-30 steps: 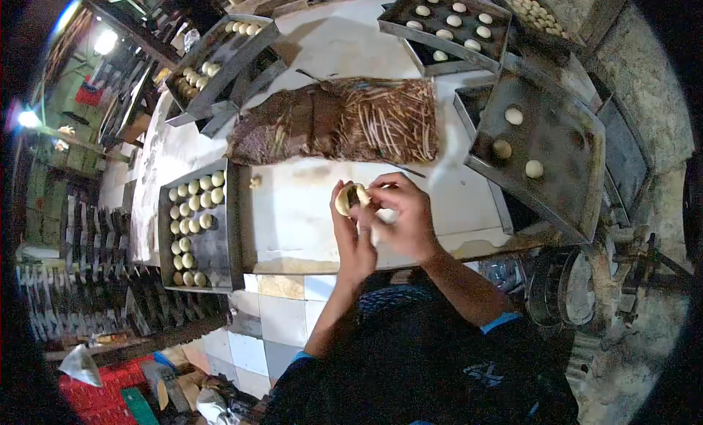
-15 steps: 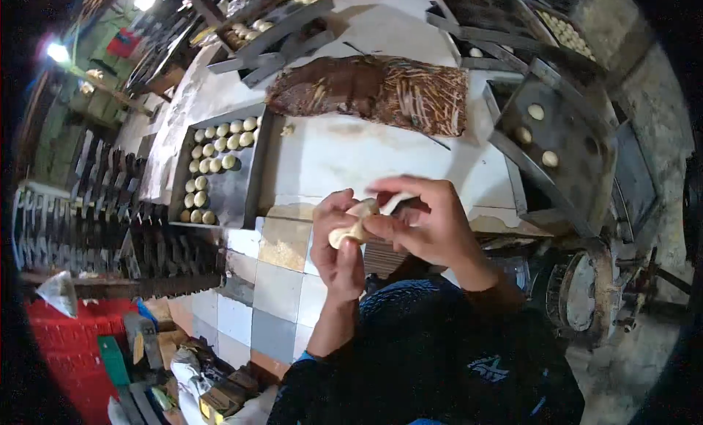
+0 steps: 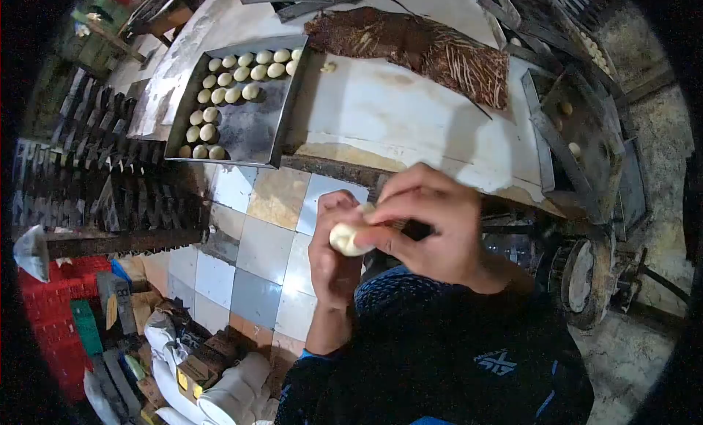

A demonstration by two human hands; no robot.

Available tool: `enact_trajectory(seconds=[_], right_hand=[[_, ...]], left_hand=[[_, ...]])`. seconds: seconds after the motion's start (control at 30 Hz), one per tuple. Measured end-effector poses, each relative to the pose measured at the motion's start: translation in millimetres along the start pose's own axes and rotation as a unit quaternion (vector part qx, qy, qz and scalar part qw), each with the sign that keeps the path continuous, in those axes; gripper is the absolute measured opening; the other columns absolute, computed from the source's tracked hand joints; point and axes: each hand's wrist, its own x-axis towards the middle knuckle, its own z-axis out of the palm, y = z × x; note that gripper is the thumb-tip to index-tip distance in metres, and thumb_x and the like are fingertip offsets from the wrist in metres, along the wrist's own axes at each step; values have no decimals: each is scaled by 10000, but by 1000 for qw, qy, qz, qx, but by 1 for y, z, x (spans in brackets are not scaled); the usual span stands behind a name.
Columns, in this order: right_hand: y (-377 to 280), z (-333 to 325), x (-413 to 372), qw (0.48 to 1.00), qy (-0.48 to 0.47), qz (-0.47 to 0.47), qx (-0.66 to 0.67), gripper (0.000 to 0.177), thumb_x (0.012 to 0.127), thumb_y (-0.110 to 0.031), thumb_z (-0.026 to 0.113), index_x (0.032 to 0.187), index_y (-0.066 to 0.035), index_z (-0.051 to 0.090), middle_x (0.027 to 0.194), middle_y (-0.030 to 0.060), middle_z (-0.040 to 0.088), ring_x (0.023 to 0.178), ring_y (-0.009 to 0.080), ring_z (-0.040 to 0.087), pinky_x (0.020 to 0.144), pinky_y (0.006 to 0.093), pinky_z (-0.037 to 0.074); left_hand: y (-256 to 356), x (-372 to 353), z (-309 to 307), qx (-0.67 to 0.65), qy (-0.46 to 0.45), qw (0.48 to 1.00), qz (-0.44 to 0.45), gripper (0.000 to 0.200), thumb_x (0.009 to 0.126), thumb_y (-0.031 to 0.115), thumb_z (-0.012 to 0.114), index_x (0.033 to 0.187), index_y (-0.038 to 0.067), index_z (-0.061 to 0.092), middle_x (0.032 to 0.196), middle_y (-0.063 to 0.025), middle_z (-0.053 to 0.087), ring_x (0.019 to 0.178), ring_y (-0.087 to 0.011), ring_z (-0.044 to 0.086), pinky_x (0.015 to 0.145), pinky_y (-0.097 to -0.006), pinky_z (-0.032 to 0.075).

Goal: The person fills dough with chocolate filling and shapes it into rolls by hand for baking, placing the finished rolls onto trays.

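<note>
A pale, rounded piece of dough (image 3: pixel 343 239) with a creased side rests against the fingers and palm of my left hand (image 3: pixel 326 260), which is curled around it. My right hand (image 3: pixel 436 223) meets it from the right, its thumb pressed to the dough and its fingertips pinching a small bit at the top. Both hands are above the floor, just in front of the table edge. To their left, a metal tray (image 3: pixel 253 128) on the table holds several rows of dough balls (image 3: pixel 233 95).
A brown, streaked mat-like sheet (image 3: pixel 410 44) lies across the white table (image 3: pixel 381 95), with crumbs of dough (image 3: pixel 328 67) near the tray. Stacked trays (image 3: pixel 578 124) stand at the right above a round-wheeled machine (image 3: pixel 582 282). Red crates (image 3: pixel 62 308) and sacks (image 3: pixel 234 388) sit lower left.
My view has tipped downward, so the table and tray appear higher. The dough flap stretched toward my right hand no longer shows; the right fingers have come in close against the dough.
</note>
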Motion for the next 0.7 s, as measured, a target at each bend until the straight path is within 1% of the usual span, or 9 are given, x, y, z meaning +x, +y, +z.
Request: enact_trajectory(seconds=[0.1, 0.17, 0.23, 0.4, 0.43, 0.5, 0.6, 0.67, 0.7], right_hand=[[-3, -4, -3, 980, -40, 142, 133, 161, 753, -69, 776, 873, -3, 692, 857, 89, 647, 719, 114, 634, 572, 244, 512], [16, -8, -19, 994, -9, 21, 103, 219, 746, -32, 762, 947, 14, 688, 907, 134, 658, 776, 153, 664, 638, 252, 538], [14, -22, -18, 997, 26, -20, 67, 273, 718, -12, 747, 984, -20, 691, 931, 119, 673, 799, 226, 675, 714, 309, 546], [51, -78, -41, 983, 149, -97, -51, 311, 744, -10, 722, 1049, -26, 663, 1001, 130, 669, 850, 271, 683, 807, 369, 550], [59, -98, -45, 985, 151, -79, 13, 262, 760, -27, 715, 1017, -22, 661, 963, 125, 671, 826, 273, 681, 789, 373, 549], [75, -139, -59, 983, 163, -58, 69, 215, 777, -45, 709, 984, -17, 660, 925, 120, 673, 802, 274, 680, 770, 378, 549], [100, -214, -89, 980, -15, 196, 37, 156, 847, -103, 628, 954, 12, 633, 895, 142, 653, 790, 294, 660, 741, 366, 537], [109, -260, -102, 978, 62, 185, -68, 166, 847, -95, 615, 967, 19, 633, 930, 156, 645, 834, 296, 652, 768, 368, 530], [111, -278, -107, 965, 118, 167, -165, 178, 846, -87, 601, 980, 26, 634, 964, 170, 636, 879, 299, 645, 796, 369, 523]], left_hand=[[-16, 8, -8, 74, -61, 992, 87, 517, 887, 551, 523, 1043, 58, 531, 1075, -131, 394, 960, -259, 434, 862, -393, 388], [-17, 22, 0, 147, -110, 970, 159, 414, 916, 506, 527, 983, 97, 522, 1055, -120, 385, 921, -229, 420, 827, -374, 394], [-22, 34, 30, 186, -11, 958, 221, 323, 875, 398, 624, 944, 83, 595, 1016, -137, 430, 942, -240, 438, 814, -367, 389], [-75, 59, 98, 184, -44, 964, 184, 911, 676, 427, 836, 1334, 28, 349, 1085, -110, 459, 929, -191, 446, 791, -331, 410], [-86, 64, 117, 91, -91, 987, 93, 958, 623, 431, 874, 1323, 4, 377, 1107, -101, 451, 955, -177, 459, 787, -312, 426], [-120, 84, 149, 75, -212, 973, 52, 794, 646, 406, 865, 1207, -21, 502, 1058, -110, 492, 911, -196, 507, 740, -304, 453], [-163, 99, 208, 186, -216, 951, 119, 377, 784, 319, 761, 846, -14, 596, 772, -112, 568, 680, -230, 547, 606, -297, 459], [-191, 99, 230, 313, -152, 935, -69, 272, 846, 204, 689, 704, 15, 556, 645, -79, 589, 603, -220, 580, 536, -293, 440], [-213, 101, 237, 444, -181, 876, -48, 234, 842, 175, 687, 720, 15, 566, 652, -70, 606, 591, -198, 596, 524, -294, 442]])
